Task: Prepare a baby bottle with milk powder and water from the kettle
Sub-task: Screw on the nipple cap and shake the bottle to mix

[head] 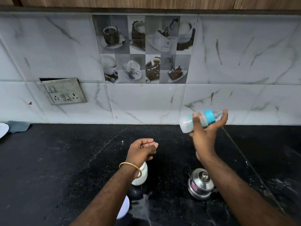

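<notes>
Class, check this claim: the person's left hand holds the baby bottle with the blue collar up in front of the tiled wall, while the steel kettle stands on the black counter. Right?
Not quite. The head view shows the right hand holding the baby bottle; the left hand holds nothing. The steel kettle does stand on the black counter.

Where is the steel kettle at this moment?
In the head view the steel kettle stands on the black counter, low and right of centre, just left of the right forearm, with the white jar to its left.
</notes>
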Demonstrator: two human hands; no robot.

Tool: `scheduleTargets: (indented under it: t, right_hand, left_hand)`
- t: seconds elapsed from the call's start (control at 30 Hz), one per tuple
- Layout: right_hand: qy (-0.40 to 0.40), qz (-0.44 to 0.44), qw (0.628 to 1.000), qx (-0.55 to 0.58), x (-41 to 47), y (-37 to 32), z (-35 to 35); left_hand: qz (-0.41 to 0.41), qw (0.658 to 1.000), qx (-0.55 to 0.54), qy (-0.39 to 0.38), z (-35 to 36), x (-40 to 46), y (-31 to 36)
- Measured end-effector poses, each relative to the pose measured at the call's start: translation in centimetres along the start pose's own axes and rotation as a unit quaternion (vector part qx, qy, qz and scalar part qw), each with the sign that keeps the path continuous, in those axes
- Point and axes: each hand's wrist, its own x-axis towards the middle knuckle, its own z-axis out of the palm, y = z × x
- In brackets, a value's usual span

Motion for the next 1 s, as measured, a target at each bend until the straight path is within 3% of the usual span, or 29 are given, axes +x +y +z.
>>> scheduleTargets:
  t: [0.03, 0.1, 0.13, 0.17, 0.23, 0.3, 0.33, 0.4, 0.43, 0.47, 0.53, 0.6, 0.63, 0.67, 0.73, 0.77, 0.8, 0.83, 0.9, 0.93, 0.97, 1.0]
  right_hand:
    - [-0.031, -0.004, 0.997, -0.069, -0.3, 0.6, 0.1]
    - [-0.246, 0.056, 0.941, -0.225, -2.4, 1.6, -0.5]
    - [-0.286, 0.076, 0.927, -0.231, -2.7, 2.0, -0.7]
    - [-0.263, 0.075, 0.942, -0.192, -2.4, 1.9, -0.6]
    - [-0.078, 0.065, 0.995, -0.023, -1.1, 0.4, -0.4]
    - [0.038, 0.029, 0.998, 0.029, -0.2, 0.3, -0.2]
    - [0.012, 0.021, 0.999, -0.031, -0.3, 1.0, -0.3]
    - [-0.204, 0.086, 0.955, -0.199, -2.1, 2.2, -0.9]
    - [-0.267, 0.11, 0.931, -0.225, -2.4, 2.7, -1.2]
    - [-0.262, 0.111, 0.938, -0.2, -2.1, 2.7, -1.3]
    - [-0.097, 0.076, 0.991, -0.056, -0.9, 1.2, -1.1]
    - [0.025, 0.045, 0.998, 0.033, -0.1, 1.3, -0.9]
    - [0.016, 0.037, 0.999, -0.011, -0.3, 1.9, -0.9]
    - [-0.064, 0.049, 0.991, -0.102, -1.1, 2.5, -1.0]
    - [-0.289, 0.093, 0.921, -0.243, -2.9, 3.4, -1.4]
    - [-0.305, 0.082, 0.919, -0.235, -2.7, 3.4, -1.5]
    - [-0.259, 0.07, 0.945, -0.19, -2.0, 2.7, -1.2]
    - [-0.161, 0.063, 0.98, -0.096, -1.1, 1.7, -0.8]
    - [-0.017, 0.041, 0.999, 0.014, 0.2, 1.4, -0.2]
    - [-0.019, 0.016, 0.999, -0.028, 0.2, 1.8, -0.2]
    - [-0.097, 0.01, 0.987, -0.125, -0.4, 2.4, -0.4]
    - [-0.228, 0.03, 0.949, -0.214, -1.6, 2.9, -0.7]
  left_hand:
    - [-0.001, 1.0, 0.0, 0.001, 0.0, -0.1, 0.0]
    - [-0.003, 1.0, 0.004, -0.001, 0.1, -0.3, -0.1]
    - [0.0, 1.0, 0.005, -0.003, 0.1, -0.3, -0.1]
    - [0.002, 1.0, 0.005, -0.005, 0.1, -0.4, 0.0]
    - [0.003, 1.0, 0.003, -0.006, 0.0, -0.2, 0.0]
    - [-0.001, 1.0, 0.004, -0.004, -0.1, -0.1, -0.1]
    - [-0.003, 1.0, 0.007, -0.002, -0.1, -0.1, -0.2]
    - [-0.005, 1.0, 0.01, 0.001, -0.2, -0.3, -0.3]
    - [-0.005, 1.0, 0.011, 0.001, -0.2, -0.4, -0.4]
    - [-0.004, 1.0, 0.011, 0.002, -0.4, -0.4, -0.3]
    - [-0.001, 1.0, 0.01, 0.004, -0.7, -0.5, -0.2]
    - [-0.001, 1.0, 0.01, 0.005, -0.9, -0.4, -0.1]
    - [-0.002, 1.0, 0.012, 0.005, -0.8, -0.4, 0.0]
    - [-0.004, 1.0, 0.014, 0.006, -0.7, -0.5, 0.0]
    - [-0.007, 1.0, 0.017, 0.007, -0.6, -0.5, 0.0]
    - [-0.006, 1.0, 0.017, 0.007, -0.5, -0.6, 0.0]
    - [-0.005, 1.0, 0.014, 0.007, -0.5, -0.6, 0.1]
    - [-0.004, 1.0, 0.012, 0.008, -0.5, -0.5, 0.1]
    - [-0.009, 1.0, 0.011, 0.008, -0.4, -0.3, 0.0]
    - [-0.011, 1.0, 0.011, 0.008, -0.3, -0.4, -0.1]
    - [-0.012, 1.0, 0.012, 0.007, -0.2, -0.5, -0.3]
    - [-0.013, 1.0, 0.013, 0.006, -0.1, -0.6, -0.3]
